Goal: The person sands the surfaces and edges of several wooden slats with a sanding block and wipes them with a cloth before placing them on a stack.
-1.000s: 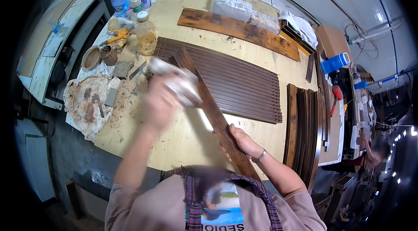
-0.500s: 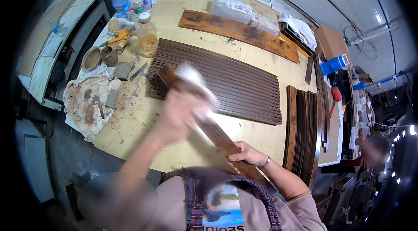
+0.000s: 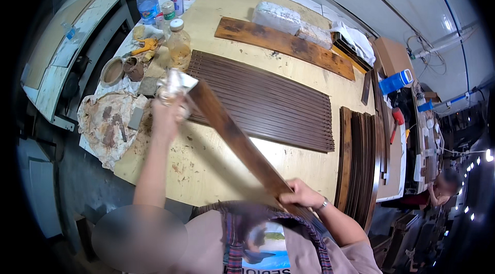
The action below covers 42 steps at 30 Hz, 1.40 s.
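A long dark-brown wooden plank [image 3: 232,140] slants from near my body up to the far left, held above the table. My right hand [image 3: 300,195] grips its near end, thumb on top. At the far end my left hand [image 3: 169,114] is closed on a crumpled white cloth [image 3: 177,84], which lies against the plank's tip. Beneath and beyond the plank, a panel of dark ridged wooden slats [image 3: 263,101] rests on the table.
Further back lies a stained board [image 3: 283,47] beside a white wrapped block [image 3: 276,17]. Dark slats [image 3: 361,155] stand stacked at right, near a red mallet [image 3: 396,117]. At left are a jar [image 3: 179,49], a stained cloth [image 3: 105,129] and a water bottle [image 3: 148,3]. Another person [image 3: 438,191] is at far right.
My left hand has moved with the white cloth from the plank's middle stretch to its far-left end. The plank has turned to show its broad face; my right hand still grips it.
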### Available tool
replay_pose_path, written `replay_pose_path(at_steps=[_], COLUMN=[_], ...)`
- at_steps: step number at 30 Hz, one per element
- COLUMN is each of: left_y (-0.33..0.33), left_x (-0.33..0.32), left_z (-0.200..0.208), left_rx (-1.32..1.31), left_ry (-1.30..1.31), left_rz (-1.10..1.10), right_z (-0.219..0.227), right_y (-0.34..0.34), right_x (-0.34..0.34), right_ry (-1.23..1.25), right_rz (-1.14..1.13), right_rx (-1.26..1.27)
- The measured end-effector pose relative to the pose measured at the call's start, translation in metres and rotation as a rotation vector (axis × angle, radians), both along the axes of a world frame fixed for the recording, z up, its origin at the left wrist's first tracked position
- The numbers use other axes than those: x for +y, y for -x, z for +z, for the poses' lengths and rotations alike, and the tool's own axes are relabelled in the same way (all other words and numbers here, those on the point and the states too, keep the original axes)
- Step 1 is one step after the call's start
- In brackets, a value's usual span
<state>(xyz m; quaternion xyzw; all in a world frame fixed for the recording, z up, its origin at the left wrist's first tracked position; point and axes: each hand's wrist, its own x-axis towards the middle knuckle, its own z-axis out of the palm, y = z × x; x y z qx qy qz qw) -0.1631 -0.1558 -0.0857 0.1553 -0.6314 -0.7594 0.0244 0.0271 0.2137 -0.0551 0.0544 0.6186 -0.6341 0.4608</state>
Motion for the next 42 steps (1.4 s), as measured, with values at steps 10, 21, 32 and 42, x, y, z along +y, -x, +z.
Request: replay_pose_path(at_steps=[10, 21, 32, 42], left_y=[-0.03, -0.058, -0.159, -0.145], left_x=[0.15, 0.156, 0.059, 0.115], left_z=[0.056, 0.034, -0.034, -0.003], left_rx=[0.22, 0.152, -0.153, -0.176], left_ry=[-0.433, 0.024, 0.464, -0.163], left_rz=[-0.425, -0.668, -1.05, -0.801], right_z=[0.024, 0.048, 0.053, 0.042], right_y=[0.144, 0.152, 0.163, 0.15], right_x=[-0.112, -0.071, 0.045, 0.0], right_ry=[0.0, 0.079, 0.335, 0.592], right_rz=[-0.783, -1.009, -1.403, -1.188], right_rx=[0.974, 0.642, 0.624, 0.558])
